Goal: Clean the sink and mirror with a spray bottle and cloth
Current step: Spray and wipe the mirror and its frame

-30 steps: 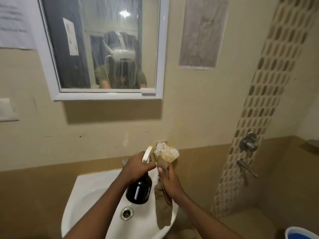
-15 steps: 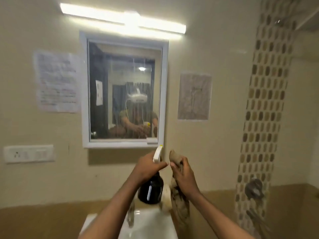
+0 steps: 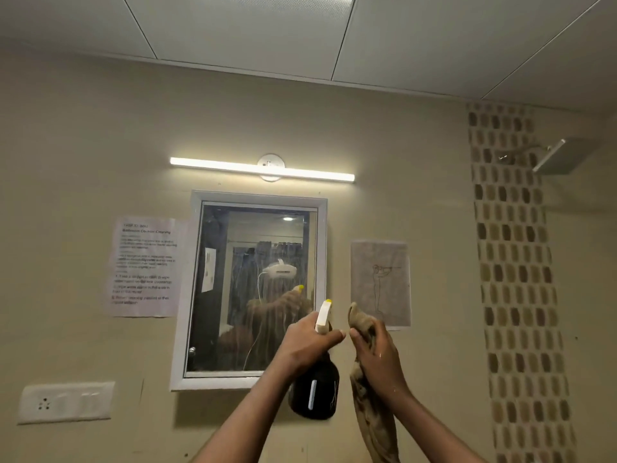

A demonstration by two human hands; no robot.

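A white-framed mirror (image 3: 233,295) hangs on the beige wall, its glass streaked with running drips. My left hand (image 3: 305,344) grips a black spray bottle (image 3: 315,392) with a white trigger head and yellow nozzle tip, raised in front of the mirror's lower right corner. My right hand (image 3: 375,354) holds a brown cloth (image 3: 372,419) just right of the bottle; the cloth hangs down past my wrist. The sink is out of view.
A lit tube light (image 3: 262,168) sits above the mirror. A printed notice (image 3: 145,265) hangs left of it, a line drawing on paper (image 3: 380,284) to the right. A switch plate (image 3: 65,402) is at lower left, a shower head (image 3: 556,157) at upper right.
My view has tilted up from the sink to the mirror and ceiling. Both hands rose with the bottle and cloth toward the mirror; the sink dropped out of sight.
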